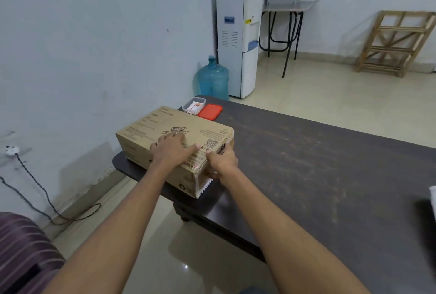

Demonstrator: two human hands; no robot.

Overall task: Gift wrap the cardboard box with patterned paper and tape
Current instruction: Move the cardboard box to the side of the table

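Note:
A brown cardboard box (151, 128) with printed text lies on the left corner of the dark table (318, 164). My left hand (171, 149) rests flat on the box's top, fingers spread and pointing right. My right hand (223, 161) grips the box's near right end, fingers curled over the top edge and the thumb on the end face. No patterned paper or tape shows in the head view.
A small clear container (194, 104) and its red lid (210, 111) sit on the table just behind the box. A white object (433, 195) pokes in at the table's right edge. Beyond stand a water dispenser (238, 41), a blue bottle (213, 79), a folding table and a wooden rack.

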